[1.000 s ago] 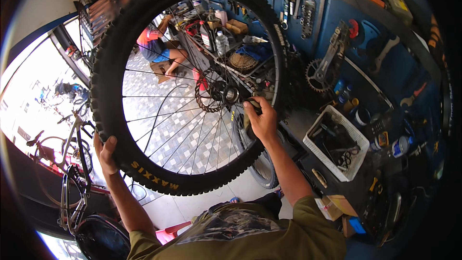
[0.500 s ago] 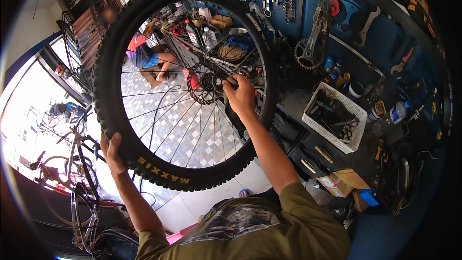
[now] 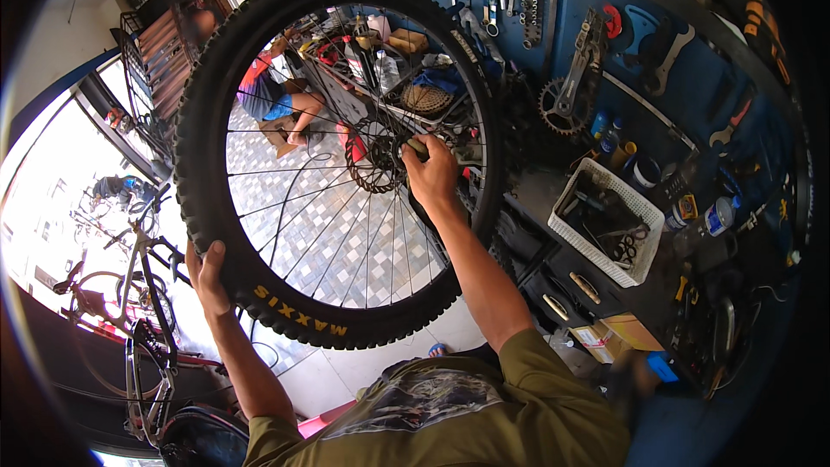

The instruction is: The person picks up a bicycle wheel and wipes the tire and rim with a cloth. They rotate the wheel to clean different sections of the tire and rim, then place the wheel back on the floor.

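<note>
Gripping the knobby tyre at its lower left, the left hand (image 3: 207, 277) curls around the bicycle wheel (image 3: 259, 233), which is held upright before the person. Farther up, the right hand (image 3: 432, 175), arm outstretched, closes its fingers at the hub (image 3: 386, 156), beside the brake disc (image 3: 373, 169).

right hand (image 3: 432, 175) fingers (image 3: 415, 149) hide wheel hub; wall tools blurred.

Bicycle repair workshop — blue tool wall (image 3: 605, 52) hung with wrenches, sprockets; parked bicycle (image 3: 130, 268) by entrance.
</note>
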Demonstrator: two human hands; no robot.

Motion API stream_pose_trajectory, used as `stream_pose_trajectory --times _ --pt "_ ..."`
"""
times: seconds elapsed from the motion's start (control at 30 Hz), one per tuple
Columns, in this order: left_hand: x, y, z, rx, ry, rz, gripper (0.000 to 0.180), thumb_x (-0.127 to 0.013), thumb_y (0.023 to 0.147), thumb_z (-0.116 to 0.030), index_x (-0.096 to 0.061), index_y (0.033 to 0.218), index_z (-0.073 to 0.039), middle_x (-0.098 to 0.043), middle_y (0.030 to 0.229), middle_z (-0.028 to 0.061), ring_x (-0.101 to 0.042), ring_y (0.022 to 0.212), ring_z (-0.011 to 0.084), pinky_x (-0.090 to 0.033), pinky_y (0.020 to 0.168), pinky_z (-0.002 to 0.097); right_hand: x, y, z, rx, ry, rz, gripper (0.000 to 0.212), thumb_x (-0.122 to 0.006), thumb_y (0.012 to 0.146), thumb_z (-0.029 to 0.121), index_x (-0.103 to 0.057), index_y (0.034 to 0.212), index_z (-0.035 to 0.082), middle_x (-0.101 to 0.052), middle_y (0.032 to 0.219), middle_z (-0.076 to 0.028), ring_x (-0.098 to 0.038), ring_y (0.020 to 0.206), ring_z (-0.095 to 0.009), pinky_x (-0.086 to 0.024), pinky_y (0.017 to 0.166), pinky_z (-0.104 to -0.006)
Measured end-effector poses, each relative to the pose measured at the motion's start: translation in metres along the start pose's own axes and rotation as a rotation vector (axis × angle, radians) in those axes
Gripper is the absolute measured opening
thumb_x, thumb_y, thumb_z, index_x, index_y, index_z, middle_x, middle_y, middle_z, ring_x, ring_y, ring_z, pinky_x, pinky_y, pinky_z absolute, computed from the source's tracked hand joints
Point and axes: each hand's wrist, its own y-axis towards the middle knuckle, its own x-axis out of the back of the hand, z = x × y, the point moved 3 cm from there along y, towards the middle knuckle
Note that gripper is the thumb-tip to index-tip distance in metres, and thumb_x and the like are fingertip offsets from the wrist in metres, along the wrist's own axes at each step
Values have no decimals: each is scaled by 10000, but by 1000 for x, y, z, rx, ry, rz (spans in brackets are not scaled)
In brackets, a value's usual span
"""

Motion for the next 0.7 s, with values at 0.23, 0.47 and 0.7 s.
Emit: stream_pose_trajectory --times 0.23,0.47,0.7 --pt "-3 -6 -1 27 2 -38 616 -725 845 -293 -576 1354 20 -675 1069 97 -632 910 189 -507 816 323 -3 -4 -15 -213 320 128 310 -811 925 202 -729 1102 -38 -729 873 -30 -629 760 -94 -517 709 -269" --pt "-1 -7 -1 23 32 -132 662 -742 827 -333 -573 1363 17 -674 1111 114 -642 947 218 -519 837 335 31 10 3 18 230 408 222 -749 912 91 -757 1123 20 -703 1038 -129 -672 999 -290 -518 893 -379" --pt "7 -7 -2 28 33 -112 631 -726 858 -320 -571 1374 9 -683 1124 121 -657 957 222 -535 849 342 45 38 4 399 88 588 248 -717 901 4 -770 1128 89 -671 1054 -74 -628 1048 -278 -497 935 -388"
